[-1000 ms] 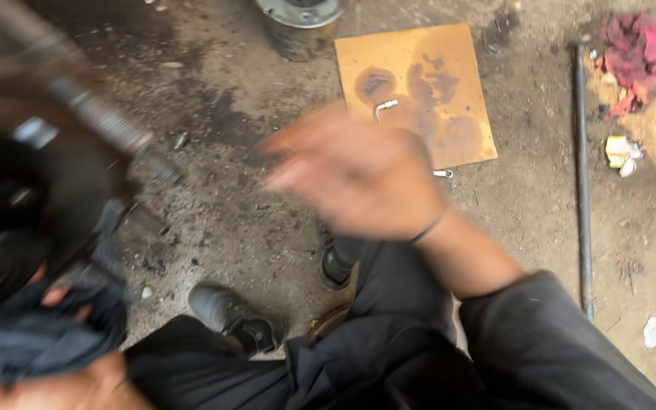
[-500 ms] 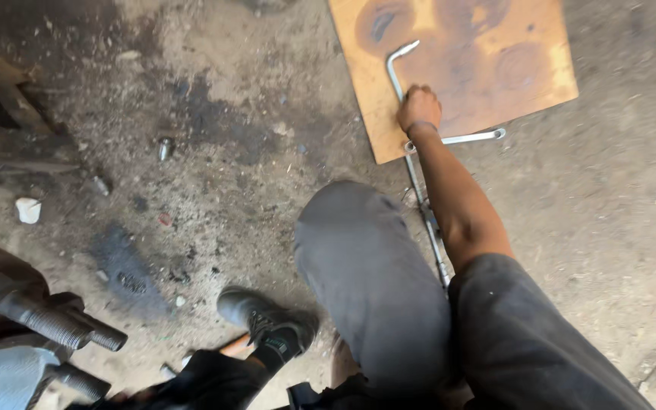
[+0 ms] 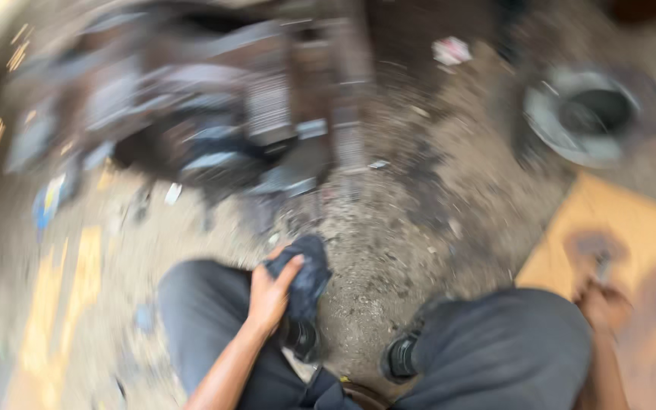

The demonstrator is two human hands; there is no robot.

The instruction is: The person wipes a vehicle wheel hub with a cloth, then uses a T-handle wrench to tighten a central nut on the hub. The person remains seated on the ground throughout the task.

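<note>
Left hand (image 3: 269, 294) has its grip clamped on a dark rag (image 3: 303, 278); right hand (image 3: 603, 305) over the orange board (image 3: 647, 235), grip too blurry to tell.

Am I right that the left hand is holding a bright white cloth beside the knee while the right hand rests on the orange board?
Not quite: in the head view the cloth in the left hand is dark, not white. The right hand is on the orange board, though blurred.

No pkgs, labels, signs or screens visible; pic's blurred.
</note>
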